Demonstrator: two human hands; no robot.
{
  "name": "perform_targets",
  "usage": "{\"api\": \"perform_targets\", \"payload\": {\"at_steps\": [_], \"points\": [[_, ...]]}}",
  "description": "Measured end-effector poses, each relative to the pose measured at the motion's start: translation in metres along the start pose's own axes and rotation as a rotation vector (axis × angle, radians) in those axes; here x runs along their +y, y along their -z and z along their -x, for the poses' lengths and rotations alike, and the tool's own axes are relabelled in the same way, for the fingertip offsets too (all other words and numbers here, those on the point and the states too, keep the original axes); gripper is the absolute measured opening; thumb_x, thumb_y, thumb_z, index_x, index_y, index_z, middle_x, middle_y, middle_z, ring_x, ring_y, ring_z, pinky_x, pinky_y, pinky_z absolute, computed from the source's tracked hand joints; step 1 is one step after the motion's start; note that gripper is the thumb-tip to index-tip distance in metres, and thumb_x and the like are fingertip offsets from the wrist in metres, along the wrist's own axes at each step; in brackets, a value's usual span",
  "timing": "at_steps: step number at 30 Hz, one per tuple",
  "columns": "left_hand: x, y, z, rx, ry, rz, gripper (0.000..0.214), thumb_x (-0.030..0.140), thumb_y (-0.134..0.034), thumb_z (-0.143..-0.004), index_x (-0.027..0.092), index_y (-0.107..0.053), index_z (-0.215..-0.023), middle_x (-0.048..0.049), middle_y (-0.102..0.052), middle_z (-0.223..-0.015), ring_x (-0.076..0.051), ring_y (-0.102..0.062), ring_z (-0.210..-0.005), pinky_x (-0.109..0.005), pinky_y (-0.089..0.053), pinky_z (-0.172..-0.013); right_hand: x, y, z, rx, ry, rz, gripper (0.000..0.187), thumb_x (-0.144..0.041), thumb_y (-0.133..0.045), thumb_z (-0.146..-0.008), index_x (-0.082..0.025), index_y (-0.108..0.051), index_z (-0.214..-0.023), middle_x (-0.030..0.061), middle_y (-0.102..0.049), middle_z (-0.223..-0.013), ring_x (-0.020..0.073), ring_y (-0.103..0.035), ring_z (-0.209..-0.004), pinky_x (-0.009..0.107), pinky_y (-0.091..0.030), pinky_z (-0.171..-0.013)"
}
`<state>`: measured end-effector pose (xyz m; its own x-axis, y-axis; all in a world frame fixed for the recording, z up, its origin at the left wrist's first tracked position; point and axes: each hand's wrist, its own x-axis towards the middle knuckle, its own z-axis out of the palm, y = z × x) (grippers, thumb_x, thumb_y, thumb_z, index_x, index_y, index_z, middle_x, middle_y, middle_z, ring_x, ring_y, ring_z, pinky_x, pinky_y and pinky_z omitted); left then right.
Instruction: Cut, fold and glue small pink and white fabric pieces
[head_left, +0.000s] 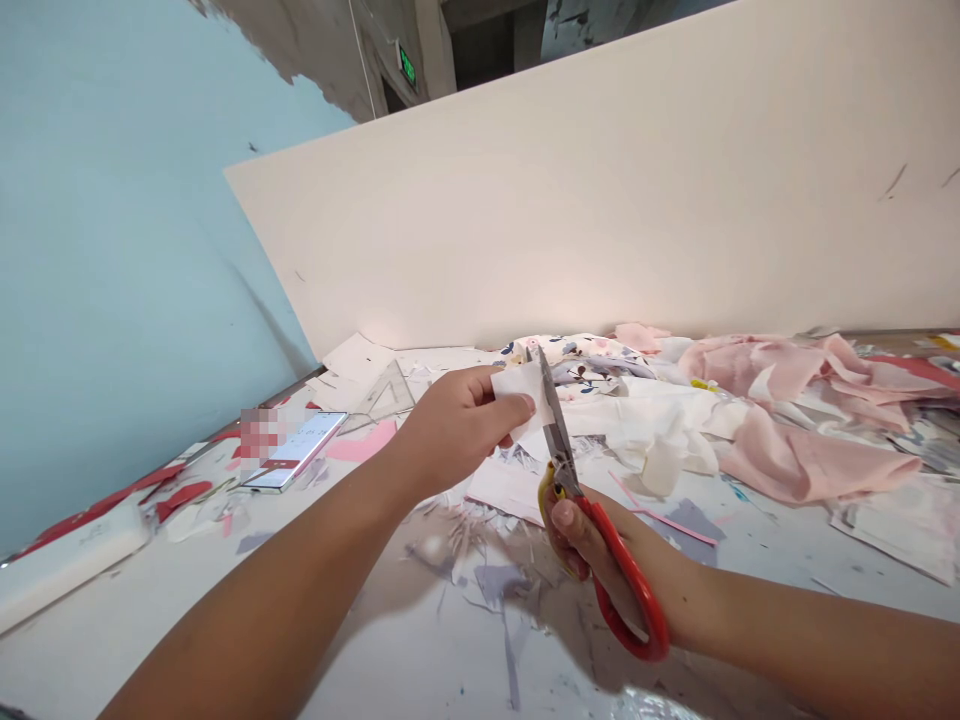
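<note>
Between thumb and fingers, my left hand [469,420] pinches a small white piece [519,382], paper or cloth, I cannot tell which. My right hand [581,535] is closed round a pair of scissors [630,590] with red handles and a yellow part near the pivot. The blades point up and away, and their tips are slightly apart. They stand right at the right edge of the white piece. Whether the blades are cutting into it cannot be made out. Under both hands lie thin scraps and strips [502,580] on the white table.
A phone [300,450] lies at the left, near a clear set square [388,390]. Pink fabric [817,450], white fabric and a floral cloth [577,350] are heaped at the back and right. A pale board [585,200] rises behind the table, beside a blue wall [112,250].
</note>
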<state>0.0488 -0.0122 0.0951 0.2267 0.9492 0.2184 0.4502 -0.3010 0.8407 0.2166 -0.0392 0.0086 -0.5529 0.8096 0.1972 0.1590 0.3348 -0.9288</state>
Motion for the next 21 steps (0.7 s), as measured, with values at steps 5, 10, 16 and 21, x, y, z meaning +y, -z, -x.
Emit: {"api": "perform_targets", "payload": {"at_steps": [5,10,16,21], "points": [[0.0,-0.001,0.001,0.003,-0.006,-0.001,0.023,0.036,-0.053,-0.073,0.019,-0.047,-0.059,0.0047,-0.047,-0.053,-0.009,-0.043,-0.049,-0.023,-0.035,-0.048,0.0,0.001,-0.001,-0.003,-0.127,0.016,0.05,-0.066,-0.028,-0.081,-0.02,-0.037,-0.061,-0.0033,-0.041,-0.055,0.0097,-0.035,-0.048,0.025,-0.03,-0.046],[0.003,0.0,0.002,-0.016,-0.011,0.011,0.022,0.034,-0.052,-0.073,0.019,-0.047,-0.058,0.0045,-0.047,-0.054,-0.008,-0.042,-0.05,-0.023,-0.035,-0.049,0.006,0.0,-0.001,0.018,-0.204,-0.002,0.054,-0.071,-0.026,-0.077,-0.021,-0.037,-0.059,-0.0037,-0.043,-0.051,0.0097,-0.04,-0.046,0.024,-0.034,-0.043],[0.004,0.0,0.001,-0.032,-0.018,0.015,0.022,0.034,-0.052,-0.074,0.019,-0.047,-0.058,0.004,-0.047,-0.055,-0.009,-0.042,-0.05,-0.023,-0.034,-0.049,0.009,0.001,-0.003,0.04,-0.248,-0.027,0.055,-0.071,-0.028,-0.076,-0.02,-0.041,-0.058,-0.002,-0.049,-0.051,0.0132,-0.052,-0.05,0.027,-0.04,-0.047],[0.004,0.0,0.002,-0.04,-0.031,0.002,0.023,0.034,-0.05,-0.075,0.019,-0.047,-0.058,0.0042,-0.047,-0.056,-0.009,-0.042,-0.051,-0.023,-0.035,-0.05,0.016,0.002,-0.006,0.085,-0.245,-0.146,0.053,-0.066,-0.032,-0.079,-0.019,-0.042,-0.057,-0.0015,-0.049,-0.052,0.0125,-0.052,-0.051,0.027,-0.041,-0.051]]}}
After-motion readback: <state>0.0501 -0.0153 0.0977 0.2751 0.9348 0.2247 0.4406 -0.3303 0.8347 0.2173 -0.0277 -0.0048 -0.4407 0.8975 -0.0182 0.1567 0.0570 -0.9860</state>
